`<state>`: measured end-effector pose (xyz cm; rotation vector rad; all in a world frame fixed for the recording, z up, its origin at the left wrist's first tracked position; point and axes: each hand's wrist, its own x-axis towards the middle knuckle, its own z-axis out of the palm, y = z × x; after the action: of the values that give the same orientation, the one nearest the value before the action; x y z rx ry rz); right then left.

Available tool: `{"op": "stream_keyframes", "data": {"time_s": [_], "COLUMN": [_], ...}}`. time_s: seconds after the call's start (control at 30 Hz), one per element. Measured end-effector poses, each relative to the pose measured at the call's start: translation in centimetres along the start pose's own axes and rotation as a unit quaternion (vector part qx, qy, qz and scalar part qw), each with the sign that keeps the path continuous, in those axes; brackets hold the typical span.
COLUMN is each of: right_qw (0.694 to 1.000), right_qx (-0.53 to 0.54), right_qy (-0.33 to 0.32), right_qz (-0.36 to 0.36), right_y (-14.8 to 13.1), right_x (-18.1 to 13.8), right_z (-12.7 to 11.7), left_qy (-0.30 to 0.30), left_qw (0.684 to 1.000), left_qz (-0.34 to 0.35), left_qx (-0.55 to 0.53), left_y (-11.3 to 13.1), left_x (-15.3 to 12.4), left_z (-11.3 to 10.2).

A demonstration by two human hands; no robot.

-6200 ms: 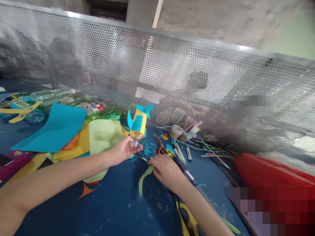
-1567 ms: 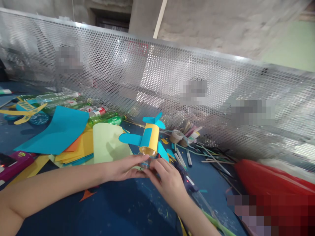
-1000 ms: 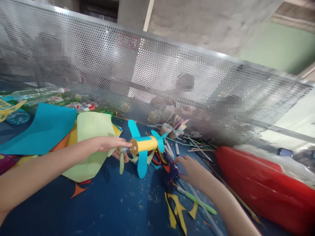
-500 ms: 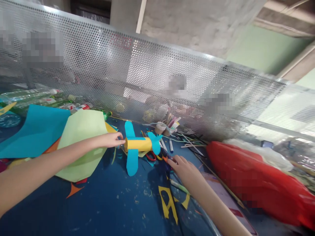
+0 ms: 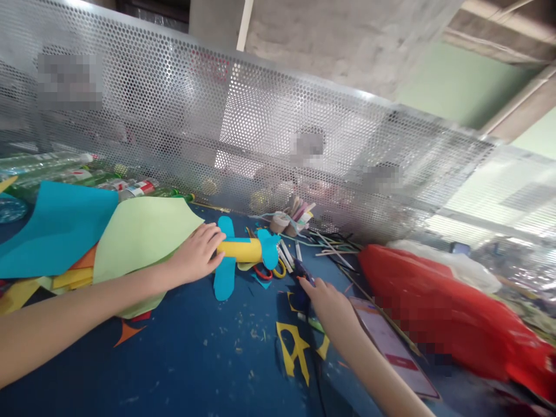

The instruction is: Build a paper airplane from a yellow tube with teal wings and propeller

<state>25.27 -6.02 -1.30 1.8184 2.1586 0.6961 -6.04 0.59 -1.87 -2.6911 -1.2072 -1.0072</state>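
Observation:
A toy plane (image 5: 243, 250) with a yellow paper body and blue paper wings and tail lies on the blue table. My left hand (image 5: 202, 252) is closed around its left end, fingers above and thumb below. To the right, my right hand (image 5: 324, 295) is wrapped around a dark blue glue gun (image 5: 303, 271) with a cord; my fingers cover much of it. Between the plane and the glue gun lie scissors (image 5: 279, 269) with red and yellow handles. Yellow paper offcuts (image 5: 292, 347) rest below my right hand.
Light green paper (image 5: 139, 231) and blue paper (image 5: 73, 231) lie left, near plastic bottles (image 5: 47, 168). A perforated metal screen (image 5: 260, 127) runs along the back. On the right are a red plastic bag (image 5: 434, 318), a tablet-like flat panel (image 5: 397, 347) and thin sticks (image 5: 336, 252).
My left hand has moved from a fingertip touch at the plane's end to a fuller grip over it. My right hand has closed around the glue gun, which is now tilted differently.

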Motion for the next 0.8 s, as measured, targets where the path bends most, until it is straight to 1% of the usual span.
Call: {"op": "stream_keyframes", "data": {"time_s": [0.07, 0.13, 0.2, 0.23, 0.3, 0.43, 0.5, 0.57, 0.6, 0.7, 0.8], "right_qw": [1.0, 1.0, 0.999, 0.998, 0.997, 0.994, 0.993, 0.992, 0.992, 0.991, 0.992], "right_qx": [-0.004, -0.008, -0.008, -0.005, 0.012, 0.057, 0.072, 0.092, 0.105, 0.133, 0.121], "right_qy": [0.003, -0.007, -0.031, -0.043, -0.061, -0.082, -0.088, -0.078, -0.063, -0.001, 0.015], "right_qz": [0.01, 0.022, 0.032, 0.036, 0.039, 0.032, 0.04, 0.044, 0.034, -0.024, -0.043], "right_y": [-0.2, -0.3, -0.3, -0.2, 0.1, 1.1, 1.5, 1.5, 1.4, 0.8, -0.1], "right_x": [0.1, 0.2, 0.3, 0.3, 0.3, -0.3, -0.8, -1.4, -1.7, -2.6, -3.1], "right_z": [-0.2, -0.4, -0.6, -0.6, -0.5, 0.5, 0.9, 0.8, 0.6, -0.6, -1.6], "left_qy": [-0.009, -0.039, -0.088, -0.101, -0.118, -0.153, -0.163, -0.164, -0.162, -0.147, -0.107], "left_qw": [0.998, 0.993, 0.979, 0.971, 0.96, 0.95, 0.946, 0.944, 0.944, 0.951, 0.972], "left_qz": [0.042, 0.101, 0.177, 0.209, 0.241, 0.259, 0.264, 0.265, 0.264, 0.246, 0.193], "left_qx": [-0.034, -0.051, -0.049, -0.056, -0.075, -0.088, -0.095, -0.107, -0.112, -0.114, -0.078], "left_y": [1.2, 2.8, 4.5, 5.4, 6.8, 8.6, 8.9, 9.0, 8.9, 8.1, 6.3], "left_x": [-0.3, -0.6, -1.0, -1.2, -1.7, -2.9, -3.4, -3.9, -4.1, -4.1, -3.2], "left_z": [0.1, 0.3, 0.5, 0.7, 0.9, 1.0, 0.7, 0.4, 0.3, 0.1, 0.0]}}
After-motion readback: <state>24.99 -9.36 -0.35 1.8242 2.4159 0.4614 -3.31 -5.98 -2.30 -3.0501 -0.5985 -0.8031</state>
